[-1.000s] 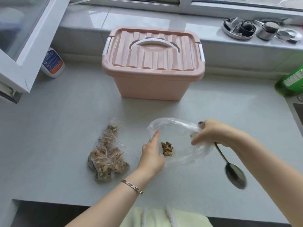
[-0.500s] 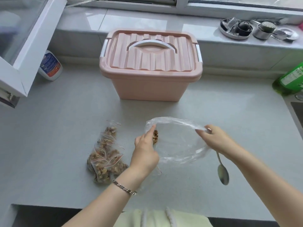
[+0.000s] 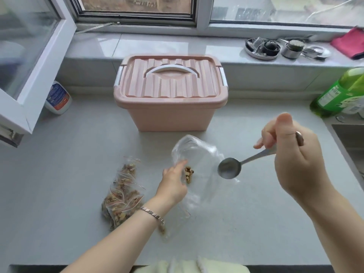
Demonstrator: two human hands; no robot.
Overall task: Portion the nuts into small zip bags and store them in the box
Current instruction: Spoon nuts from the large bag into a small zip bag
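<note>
Now we are down to the last walnut pieces (image 3: 189,174), a small brown cluster inside the clear plastic bag (image 3: 199,152) on the grey worktop (image 3: 256,223), right against our left hand (image 3: 173,186). That hand sits at the bag's mouth with the forefinger stretched along the film. Whether the hidden fingers pinch the edge we cannot tell. Our right hand (image 3: 293,158), fingers wrapped round the handle, carries the steel spoon (image 3: 229,168). Its bowl is empty and hangs over the bag, near the nuts but apart from them.

To scoop well, we judge, we should hold the mouth wide and the film taut, slide the bowl low under the cluster and trap it against the bag's wall. Slack film would fold over the spoon and let the pieces skate away.

The nuts look dry, knobbly and broken, light enough to spill from a tilted spoon. Filled zip bags (image 3: 122,196) lie heaped just beside our left wrist. The pink storage box (image 3: 170,113) stands behind, lid on.
</note>
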